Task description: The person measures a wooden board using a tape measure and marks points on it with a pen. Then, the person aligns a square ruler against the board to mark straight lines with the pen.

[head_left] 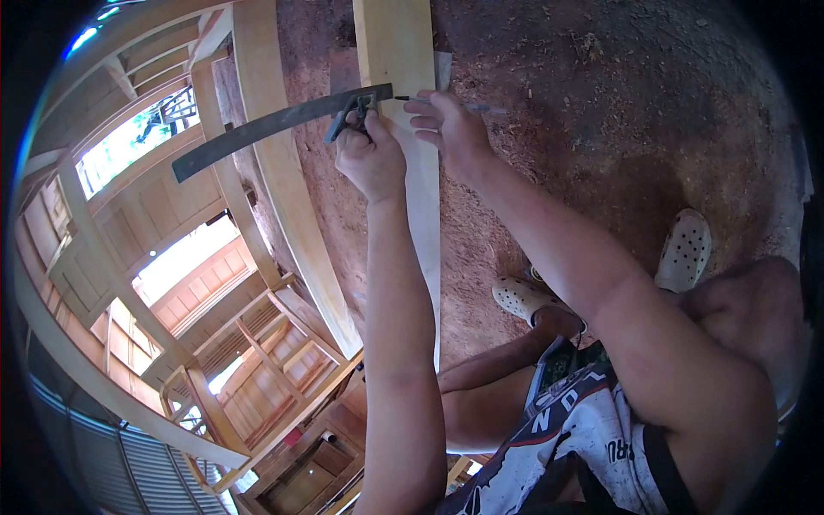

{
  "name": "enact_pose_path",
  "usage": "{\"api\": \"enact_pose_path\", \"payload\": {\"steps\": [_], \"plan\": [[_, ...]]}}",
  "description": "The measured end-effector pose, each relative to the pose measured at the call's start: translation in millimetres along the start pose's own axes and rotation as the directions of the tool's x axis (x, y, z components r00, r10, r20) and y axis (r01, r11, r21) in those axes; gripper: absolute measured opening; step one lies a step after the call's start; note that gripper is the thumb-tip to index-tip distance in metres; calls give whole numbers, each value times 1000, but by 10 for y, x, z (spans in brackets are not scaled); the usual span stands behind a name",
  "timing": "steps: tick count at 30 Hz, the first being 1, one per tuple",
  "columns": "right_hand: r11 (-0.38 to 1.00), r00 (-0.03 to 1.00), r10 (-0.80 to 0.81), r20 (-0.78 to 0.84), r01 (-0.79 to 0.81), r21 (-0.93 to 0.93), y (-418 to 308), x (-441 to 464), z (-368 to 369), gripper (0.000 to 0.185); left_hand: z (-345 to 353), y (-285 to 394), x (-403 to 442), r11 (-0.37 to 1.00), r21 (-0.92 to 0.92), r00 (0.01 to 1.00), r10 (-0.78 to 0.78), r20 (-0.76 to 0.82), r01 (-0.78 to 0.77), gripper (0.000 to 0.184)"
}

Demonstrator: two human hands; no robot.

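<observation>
My left hand (372,163) is closed around the dark head of a combination square (279,127). Its long metal blade reaches out to the left, and its right end lies across a pale wooden board (396,43). Just right of the board, my right hand (455,133) pinches a slim pen (489,109) with a clear barrel. The pen's dark tip points left, close to the blade's end; whether it touches the wood I cannot tell.
A second long timber (296,197) runs to the left of the board. Wooden panels and frames (154,206) stand farther left. Brown ground (566,154) with wood shavings spreads on the right, where pale perforated clogs (685,249) show on a person's feet.
</observation>
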State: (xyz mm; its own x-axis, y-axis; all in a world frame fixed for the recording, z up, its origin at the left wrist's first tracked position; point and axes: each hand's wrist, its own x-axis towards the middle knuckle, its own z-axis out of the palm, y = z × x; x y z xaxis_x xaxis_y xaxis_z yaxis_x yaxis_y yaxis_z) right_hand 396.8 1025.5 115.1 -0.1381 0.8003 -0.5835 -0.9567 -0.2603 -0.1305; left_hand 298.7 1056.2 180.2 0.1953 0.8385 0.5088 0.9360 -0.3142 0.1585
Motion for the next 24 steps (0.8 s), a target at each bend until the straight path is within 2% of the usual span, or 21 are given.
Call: {"api": "enact_pose_path", "payload": {"steps": [3,5,6,7,8,10,11,12,13,14,15,17,18,19,21,22,23,24], "plan": [[996,995,-74,-67,70,-52,6,-24,-71,37,-34,-23,19,996,3,996,84,-23,-84,21],[987,985,-135,-111,124,-100,-43,-31,-203,35,-117,-41,51,971,-229,997,-59,56,71,19],[971,956,-221,-194,197,-137,-50,-20,-309,33,-187,-46,84,969,-238,997,-58,48,68,19],[948,913,-306,-271,264,-179,-43,-17,-414,30,-286,-68,112,909,-358,976,-215,30,211,17],[943,910,-319,-264,276,-188,-15,-17,-524,30,-413,-79,149,811,-477,929,-368,32,337,21],[800,835,-528,-154,428,-421,78,-52,-758,26,-903,-50,207,778,-511,915,-401,47,367,24],[785,832,-538,-133,438,-438,121,-124,-860,26,-1115,-163,154,822,-454,923,-384,4,344,21],[624,814,-576,76,498,-602,161,-258,-946,22,-1442,-55,186,872,-329,931,-354,83,361,25],[423,782,-556,284,560,-713,204,-378,-1053,17,-1672,152,119,811,-302,858,-512,51,501,30],[237,764,-435,476,607,-759,267,-435,-1214,15,-1844,177,13,793,-425,887,-459,52,436,30],[46,732,-272,625,658,-751,352,-478,-1381,13,-2030,214,-79,706,-497,847,-515,129,505,29],[-123,628,51,776,775,-620,600,-665,-1687,15,-2164,297,-270,667,-505,816,-558,148,548,26],[-265,663,292,690,749,-607,664,-782,-1723,18,-2129,338,-337,679,-535,824,-563,60,503,25],[-402,687,496,531,724,-561,736,-901,-1792,21,-2082,362,-404,688,-561,822,-569,-24,460,24],[-425,656,326,681,745,-514,937,-1115,-2250,29,-2042,368,-422,583,-674,811,-584,42,454,23],[-451,674,346,653,730,-514,896,-1290,-2323,29,-2097,371,-415,525,-683,806,-569,163,509,22],[-497,664,486,568,745,-445,836,-1430,-2338,33,-2124,346,-418,470,-686,797,-537,277,555,23],[-533,646,603,468,762,-367,770,-1508,-2326,38,-2096,298,-420,445,-710,809,-500,308,545,20]]}}
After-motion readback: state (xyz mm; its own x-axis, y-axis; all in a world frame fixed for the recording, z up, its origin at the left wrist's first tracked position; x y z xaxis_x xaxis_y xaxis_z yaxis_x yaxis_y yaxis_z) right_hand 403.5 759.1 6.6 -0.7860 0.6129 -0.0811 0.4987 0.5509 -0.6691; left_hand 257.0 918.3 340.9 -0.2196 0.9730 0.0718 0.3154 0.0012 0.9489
